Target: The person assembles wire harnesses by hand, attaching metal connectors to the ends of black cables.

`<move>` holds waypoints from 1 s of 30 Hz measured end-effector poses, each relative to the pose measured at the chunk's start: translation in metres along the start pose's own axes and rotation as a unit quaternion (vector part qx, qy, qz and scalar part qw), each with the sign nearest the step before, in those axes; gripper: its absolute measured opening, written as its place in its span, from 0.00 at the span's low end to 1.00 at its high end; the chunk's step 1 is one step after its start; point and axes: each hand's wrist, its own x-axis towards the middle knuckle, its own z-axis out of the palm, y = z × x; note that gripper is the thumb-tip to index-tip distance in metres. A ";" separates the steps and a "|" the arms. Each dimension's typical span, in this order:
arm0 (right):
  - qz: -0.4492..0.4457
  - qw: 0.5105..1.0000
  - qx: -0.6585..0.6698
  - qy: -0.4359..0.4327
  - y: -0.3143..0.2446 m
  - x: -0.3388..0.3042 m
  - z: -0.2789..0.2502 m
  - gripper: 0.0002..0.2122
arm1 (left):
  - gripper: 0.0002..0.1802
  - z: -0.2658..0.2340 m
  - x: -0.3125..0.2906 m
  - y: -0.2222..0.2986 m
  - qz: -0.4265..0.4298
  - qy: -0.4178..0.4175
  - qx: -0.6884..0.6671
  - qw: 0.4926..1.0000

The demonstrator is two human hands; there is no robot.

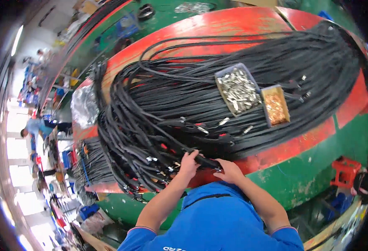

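Note:
Near the front edge of the red table (pixel 272 157), a thick black cable (pixel 207 162) runs between my two hands. My left hand (pixel 188 165) is closed around it on the left. At its right end my right hand (pixel 231 172) has its fingers closed on the cable, by a small shiny part that is too small to make out. Many more black cables (pixel 184 98) lie bundled across the table. To my left, a thick mass of cable ends (pixel 129 161) carries small metal and red bits.
On the cables stand a grey bin (pixel 239 112) of silvery metal parts and a smaller box (pixel 287 106) of copper-coloured pieces. Clear plastic wrap (pixel 84 108) lies at the table's left. A red stool (pixel 345 170) stands on the right. Another person (pixel 37 126) is at the far left.

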 end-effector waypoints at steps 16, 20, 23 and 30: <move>-0.016 0.965 -0.007 0.263 -0.037 0.006 -0.061 0.21 | 0.19 0.060 -0.039 0.078 0.342 0.049 0.541 0.766; -0.074 0.967 -0.123 0.211 -0.033 0.012 -0.078 0.21 | 0.27 0.061 -0.065 0.102 0.563 -0.014 0.583 0.585; -0.069 0.973 -0.177 0.130 -0.054 0.016 -0.089 0.22 | 0.37 0.077 -0.070 0.112 0.564 -0.251 0.617 0.488; -0.080 0.973 -0.167 0.136 -0.056 0.008 -0.109 0.22 | 0.38 0.103 -0.047 0.101 0.458 -0.324 0.721 0.407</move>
